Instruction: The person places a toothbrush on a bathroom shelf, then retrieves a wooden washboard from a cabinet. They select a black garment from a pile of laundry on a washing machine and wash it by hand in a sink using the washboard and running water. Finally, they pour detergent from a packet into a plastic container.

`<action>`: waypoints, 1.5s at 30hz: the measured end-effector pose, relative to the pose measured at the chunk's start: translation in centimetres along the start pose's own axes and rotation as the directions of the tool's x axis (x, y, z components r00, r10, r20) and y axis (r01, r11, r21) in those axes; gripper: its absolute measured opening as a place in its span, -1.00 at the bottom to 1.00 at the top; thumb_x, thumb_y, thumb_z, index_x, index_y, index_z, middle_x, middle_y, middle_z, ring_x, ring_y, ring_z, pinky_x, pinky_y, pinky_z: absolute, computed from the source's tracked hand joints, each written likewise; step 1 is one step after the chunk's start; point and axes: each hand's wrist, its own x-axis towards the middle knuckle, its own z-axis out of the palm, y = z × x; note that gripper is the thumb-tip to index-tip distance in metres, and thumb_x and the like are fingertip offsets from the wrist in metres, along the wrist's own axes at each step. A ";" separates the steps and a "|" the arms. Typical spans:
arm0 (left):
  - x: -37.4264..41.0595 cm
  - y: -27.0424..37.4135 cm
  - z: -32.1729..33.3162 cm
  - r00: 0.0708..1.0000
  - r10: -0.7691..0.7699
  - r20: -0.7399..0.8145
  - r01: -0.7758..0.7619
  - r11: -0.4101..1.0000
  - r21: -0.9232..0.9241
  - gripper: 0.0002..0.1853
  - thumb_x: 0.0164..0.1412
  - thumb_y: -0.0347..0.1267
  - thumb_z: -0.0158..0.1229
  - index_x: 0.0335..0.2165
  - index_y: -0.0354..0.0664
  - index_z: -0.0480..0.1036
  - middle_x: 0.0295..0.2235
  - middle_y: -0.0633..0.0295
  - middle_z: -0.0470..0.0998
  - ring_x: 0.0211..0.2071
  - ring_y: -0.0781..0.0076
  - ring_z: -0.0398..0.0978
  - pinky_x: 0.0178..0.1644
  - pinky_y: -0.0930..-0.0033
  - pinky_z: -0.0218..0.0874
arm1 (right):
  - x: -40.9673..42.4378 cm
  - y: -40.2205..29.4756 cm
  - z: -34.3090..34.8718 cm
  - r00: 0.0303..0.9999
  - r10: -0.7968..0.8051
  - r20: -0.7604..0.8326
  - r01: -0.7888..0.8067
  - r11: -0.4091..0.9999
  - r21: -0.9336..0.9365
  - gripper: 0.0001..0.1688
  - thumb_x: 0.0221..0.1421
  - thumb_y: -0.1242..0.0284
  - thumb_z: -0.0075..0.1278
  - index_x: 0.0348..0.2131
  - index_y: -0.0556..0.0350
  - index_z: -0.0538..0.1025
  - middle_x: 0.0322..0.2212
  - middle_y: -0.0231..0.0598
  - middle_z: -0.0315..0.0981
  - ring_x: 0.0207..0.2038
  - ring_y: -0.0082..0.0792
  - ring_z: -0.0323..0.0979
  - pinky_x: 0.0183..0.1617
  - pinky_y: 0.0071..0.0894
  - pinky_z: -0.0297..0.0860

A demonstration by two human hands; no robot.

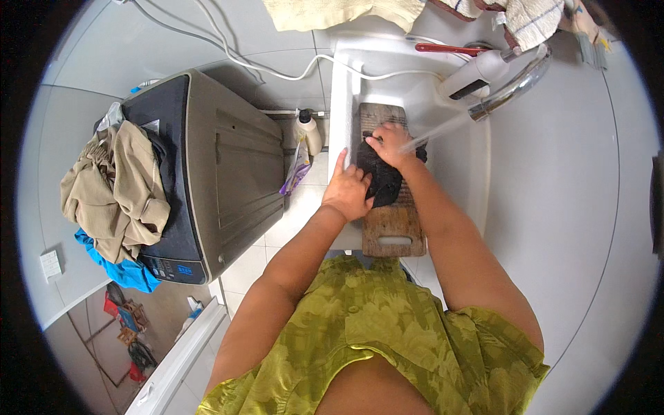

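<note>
A black wet cloth (383, 176) lies on a wooden washboard (394, 223), which leans in a white sink (461, 171). My right hand (391, 145) presses on the upper part of the cloth, its thumb and fingers around a fold. Water runs from a chrome faucet (511, 91) onto the back of that hand. My left hand (348, 189) rests at the sink's left rim, thumb and curled fingers at the cloth's left edge; whether they pinch it is hard to tell.
A washing machine (249, 171) stands left, with beige trousers (119, 192) and a blue cloth (122, 272) on top. Between it and the sink are a bottle (309, 136) and a purple packet (298, 171). A white pump bottle (474, 75) and a red-handled brush (448, 49) sit behind the sink.
</note>
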 end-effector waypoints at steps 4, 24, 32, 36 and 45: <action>-0.2 0.2 -0.3 1.000 -0.009 0.023 0.009 1.000 0.007 -0.39 0.11 0.02 -0.02 0.01 -0.15 0.39 -0.18 0.23 0.47 0.04 0.31 0.29 0.33 -0.09 -0.70 | -2.5 3.1 -0.4 0.916 0.024 -0.401 -0.066 0.994 -0.092 0.00 -0.10 -0.13 0.08 0.19 -0.01 0.19 0.16 0.13 0.06 0.18 0.12 0.10 0.20 -0.01 0.13; -1.2 -0.1 -0.2 0.982 0.016 -0.186 -0.036 0.993 -0.108 -0.12 -0.09 0.08 0.20 0.19 0.08 0.15 -0.01 0.17 0.32 0.13 0.29 0.19 0.35 -0.06 -0.61 | -13.3 -7.6 -16.5 0.807 0.198 -0.556 0.244 0.745 0.620 -0.60 -0.08 0.63 -0.08 -0.17 0.23 0.51 -0.45 -0.23 0.51 -0.38 -0.43 0.46 -0.23 -0.49 0.37; -0.6 -0.3 0.7 0.992 0.031 -0.126 -0.038 0.997 -0.060 -0.01 -0.10 0.15 0.16 0.19 -0.19 0.12 -0.04 0.19 0.36 0.11 0.33 0.22 0.35 -0.03 -0.62 | -9.1 1.7 -4.9 0.949 0.246 -0.197 -0.138 0.887 0.441 -0.23 -0.13 0.17 0.24 0.02 0.18 0.37 -0.26 0.03 0.50 -0.16 -0.07 0.47 -0.04 -0.19 0.35; -0.8 -0.4 0.7 0.986 0.022 -0.166 -0.040 0.994 -0.106 -0.08 -0.15 0.07 0.23 0.14 -0.15 0.21 -0.08 0.20 0.39 0.07 0.32 0.28 0.35 0.00 -0.61 | -10.5 3.7 -0.7 0.923 0.385 -0.005 -0.313 0.756 0.575 -0.06 -0.24 0.06 0.30 0.04 0.21 0.34 -0.15 0.10 0.43 -0.07 0.01 0.40 0.04 -0.16 0.30; -0.1 -1.4 2.9 0.959 0.020 -0.282 -0.094 0.964 -0.251 -0.75 0.01 -0.31 0.12 -0.27 -0.05 0.55 -0.41 0.34 0.51 -0.18 0.40 0.43 0.36 0.04 -0.53 | -10.3 4.7 0.0 0.932 0.168 -0.322 -0.065 0.950 0.306 -0.32 -0.12 0.30 0.22 0.01 0.17 0.40 -0.22 0.08 0.45 -0.12 0.03 0.40 0.02 -0.13 0.30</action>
